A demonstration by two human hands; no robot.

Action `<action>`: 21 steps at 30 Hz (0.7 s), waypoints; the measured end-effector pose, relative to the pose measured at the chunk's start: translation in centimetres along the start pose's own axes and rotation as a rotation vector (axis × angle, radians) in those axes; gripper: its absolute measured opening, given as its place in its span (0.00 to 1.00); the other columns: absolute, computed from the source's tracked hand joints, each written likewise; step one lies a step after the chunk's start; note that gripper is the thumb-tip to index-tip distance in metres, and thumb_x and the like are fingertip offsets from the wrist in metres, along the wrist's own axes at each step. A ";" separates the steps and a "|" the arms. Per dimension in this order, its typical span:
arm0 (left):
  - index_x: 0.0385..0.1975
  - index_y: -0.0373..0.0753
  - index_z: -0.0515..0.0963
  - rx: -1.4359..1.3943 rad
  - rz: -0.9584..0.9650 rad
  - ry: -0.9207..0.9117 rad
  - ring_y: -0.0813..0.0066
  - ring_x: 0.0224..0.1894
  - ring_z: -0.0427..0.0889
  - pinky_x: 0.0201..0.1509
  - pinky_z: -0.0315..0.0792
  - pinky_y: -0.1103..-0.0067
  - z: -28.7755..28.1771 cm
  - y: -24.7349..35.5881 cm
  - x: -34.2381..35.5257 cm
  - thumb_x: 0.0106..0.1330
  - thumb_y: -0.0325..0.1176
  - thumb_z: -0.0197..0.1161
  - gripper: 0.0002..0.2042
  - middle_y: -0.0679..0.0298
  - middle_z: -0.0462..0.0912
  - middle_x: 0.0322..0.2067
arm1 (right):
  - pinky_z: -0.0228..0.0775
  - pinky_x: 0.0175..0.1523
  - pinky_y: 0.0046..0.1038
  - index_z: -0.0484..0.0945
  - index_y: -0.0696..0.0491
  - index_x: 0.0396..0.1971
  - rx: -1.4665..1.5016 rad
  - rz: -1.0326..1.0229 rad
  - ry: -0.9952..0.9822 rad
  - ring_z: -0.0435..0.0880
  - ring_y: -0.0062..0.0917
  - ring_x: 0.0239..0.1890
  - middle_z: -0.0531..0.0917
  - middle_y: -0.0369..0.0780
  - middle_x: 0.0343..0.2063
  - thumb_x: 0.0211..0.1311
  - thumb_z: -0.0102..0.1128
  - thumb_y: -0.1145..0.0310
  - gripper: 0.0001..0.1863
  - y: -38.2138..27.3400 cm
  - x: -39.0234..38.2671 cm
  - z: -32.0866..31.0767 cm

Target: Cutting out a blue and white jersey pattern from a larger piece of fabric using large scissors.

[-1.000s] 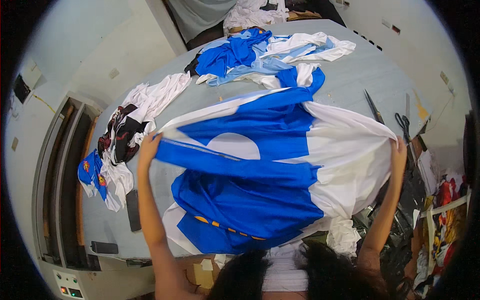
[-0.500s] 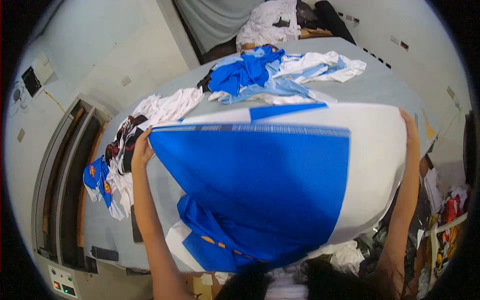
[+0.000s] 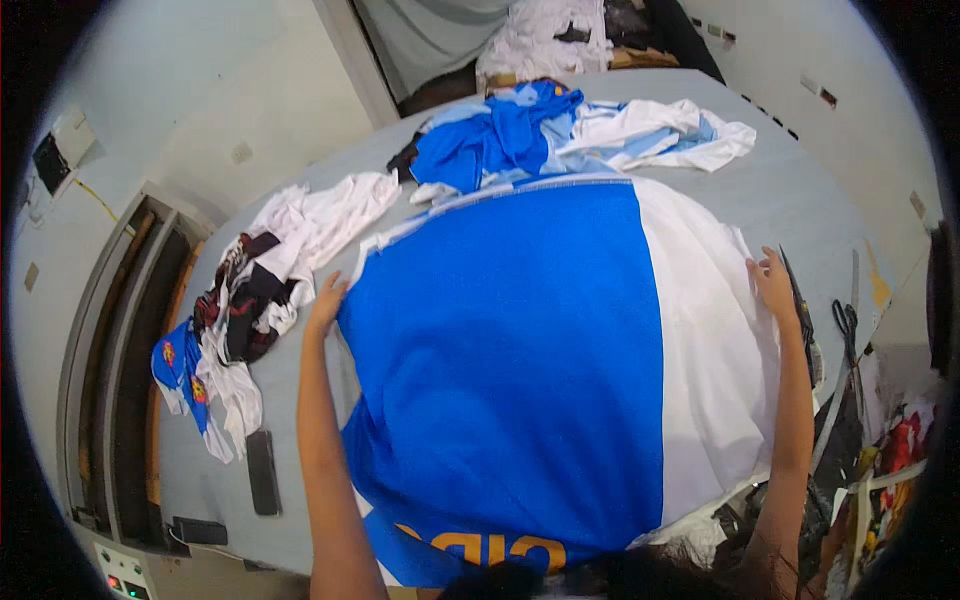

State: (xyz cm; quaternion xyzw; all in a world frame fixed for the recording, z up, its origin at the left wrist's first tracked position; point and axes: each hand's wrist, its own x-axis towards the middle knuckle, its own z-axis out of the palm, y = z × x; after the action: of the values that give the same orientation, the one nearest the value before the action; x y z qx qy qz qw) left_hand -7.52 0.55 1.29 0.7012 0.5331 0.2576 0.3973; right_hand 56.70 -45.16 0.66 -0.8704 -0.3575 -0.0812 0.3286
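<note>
A large blue-and-white fabric panel (image 3: 500,330) lies spread over the grey table, with a wide blue field on the left and a white band on the right. Orange lettering shows along its near edge. Beside the panel's left edge is my left hand (image 3: 328,302), open, its fingers stretched forward. My right hand (image 3: 772,288) rests at the white right edge, open with fingers apart. The panel's far edge reaches close to a heap of blue, light-blue and white garments (image 3: 490,140).
White and dark garments (image 3: 320,220) lie at left, near a black flat object (image 3: 262,474) and a small black box (image 3: 200,531). Black-handled scissors (image 3: 846,325) are at the table's right edge. Colourful fabric scraps (image 3: 905,435) sit beyond. A machine with long rollers (image 3: 112,370) stands left.
The panel, held raised by its far corners before, has come down and spread flatter over the table, its far edge farther away. Both hands have let go and sit along its sides.
</note>
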 end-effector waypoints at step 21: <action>0.32 0.37 0.78 0.178 0.031 -0.474 0.85 0.26 0.73 0.29 0.68 0.84 -1.3 2.5 -22.1 0.53 0.41 0.63 0.14 0.69 0.78 0.25 | 0.51 0.61 0.33 0.63 0.57 0.53 -0.121 -0.248 -0.027 0.62 0.40 0.57 0.64 0.48 0.54 0.56 0.54 0.66 0.24 -0.7 -14.9 -6.1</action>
State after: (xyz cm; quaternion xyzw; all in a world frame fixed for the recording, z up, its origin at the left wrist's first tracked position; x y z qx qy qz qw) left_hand -13.76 -20.41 5.45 0.7822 0.4348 0.0439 0.4439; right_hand 45.90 -57.10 0.06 -0.8386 -0.4613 -0.1310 0.2582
